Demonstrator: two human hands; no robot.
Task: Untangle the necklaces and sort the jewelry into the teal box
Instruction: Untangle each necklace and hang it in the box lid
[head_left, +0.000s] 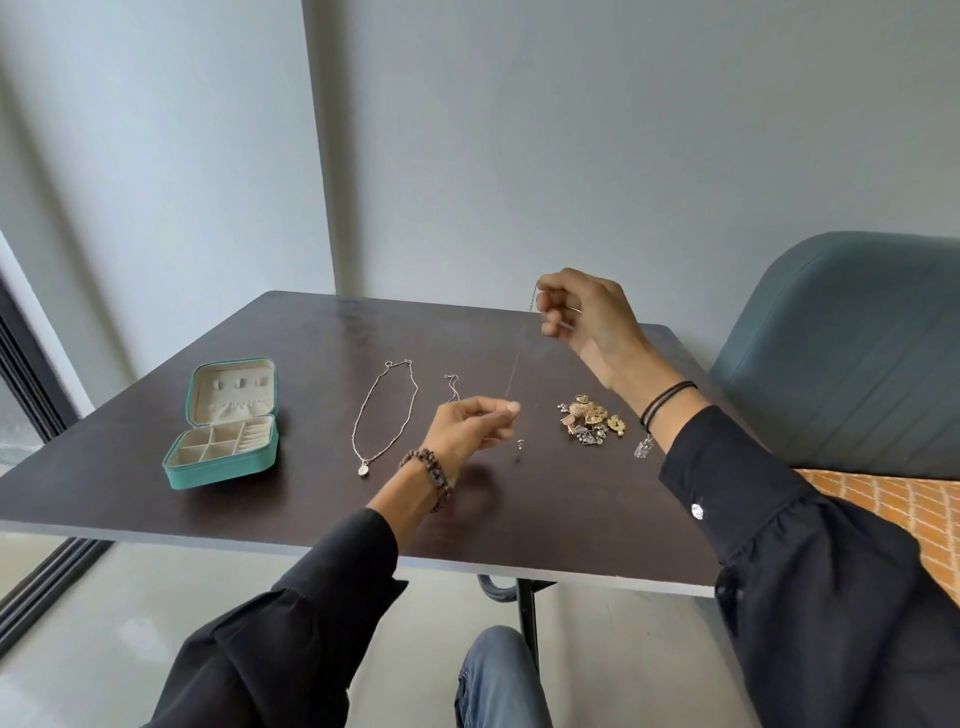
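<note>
A: Where is the thin chain (513, 371) found, rel. to the teal box (218, 475)?
B: Well to the R of the box, lifted off the tabletop (311, 499). It is stretched taut btw. two hands. Its long axis is steep, w/ the upper end tipped away from the box & the lower end nearer the front edge.
A: Grips?
B: The upper end is pinched by the right hand (587, 312), thumb & forefinger closed on it, other fingers curled. The lower part is pinched in the fingertips of the left hand (467, 428), grip closed tight. A short tail w/ a small clasp (520, 443) is left hanging under that grip; contact w/ the tabletop can't be told.
A: What is laid btw. box & chain?
B: A looped necklace (364, 470), long axis far-to-near, pendant toward the front edge. Next to it is a shorter chain (453, 392), partly hidden by the left hand.
A: Edges, room?
B: The box is set open near the L edge, lid stood up at its far side. Bare tabletop is seen btw. box & looped necklace. A heap of gold & silver pieces (592, 418) is piled farthest from the box, toward the R edge. A chair (857, 353) is stood beyond that edge.
</note>
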